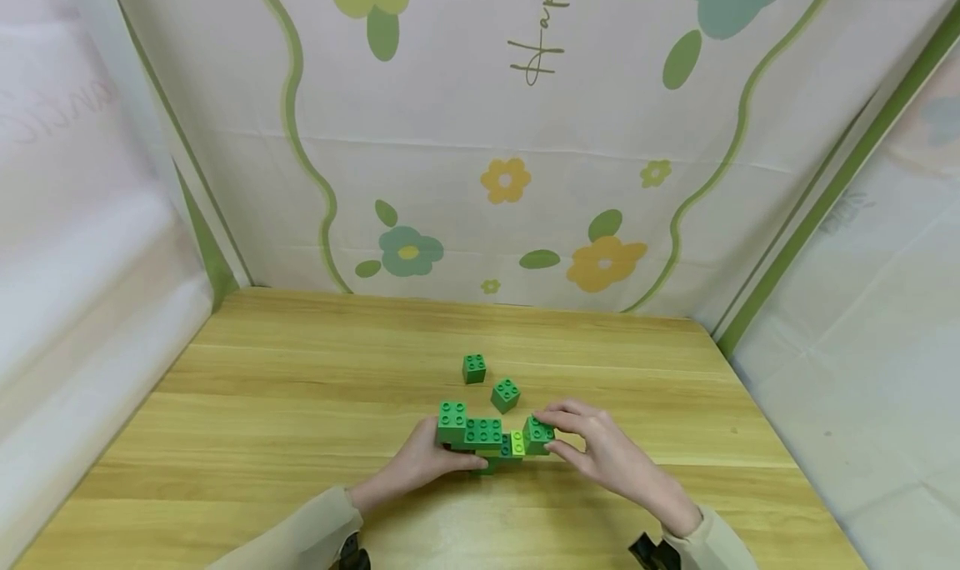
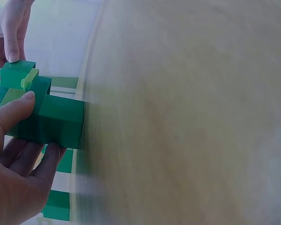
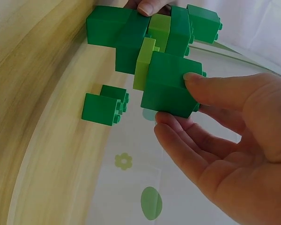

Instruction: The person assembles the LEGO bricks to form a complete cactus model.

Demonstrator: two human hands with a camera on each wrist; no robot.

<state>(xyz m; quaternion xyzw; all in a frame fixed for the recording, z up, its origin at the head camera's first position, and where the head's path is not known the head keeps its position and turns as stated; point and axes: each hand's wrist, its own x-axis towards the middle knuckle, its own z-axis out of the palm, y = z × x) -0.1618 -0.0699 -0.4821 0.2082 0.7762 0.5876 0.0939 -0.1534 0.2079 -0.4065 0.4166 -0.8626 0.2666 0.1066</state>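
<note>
My left hand (image 1: 426, 460) grips a built-up stack of toy building bricks (image 1: 483, 431), its thumb along the near side and fingers behind. Dark green bricks make up most of the stack, with a lime-green brick (image 3: 160, 29) between them and a thin lime-green piece (image 3: 144, 63) at its right end. Between thumb and fingers, my right hand (image 1: 600, 447) pinches a green four-stud brick (image 3: 168, 84). That brick is right beside the thin lime piece. In the left wrist view, the stack's lowest brick (image 2: 62, 121) is close to the table.
Two loose green bricks, a farther one (image 1: 474, 369) and a nearer one (image 1: 506, 396), stand on the wooden table (image 1: 300, 370) beyond the hands. White printed cloth (image 1: 450, 137) hangs along the table's back edge and both sides.
</note>
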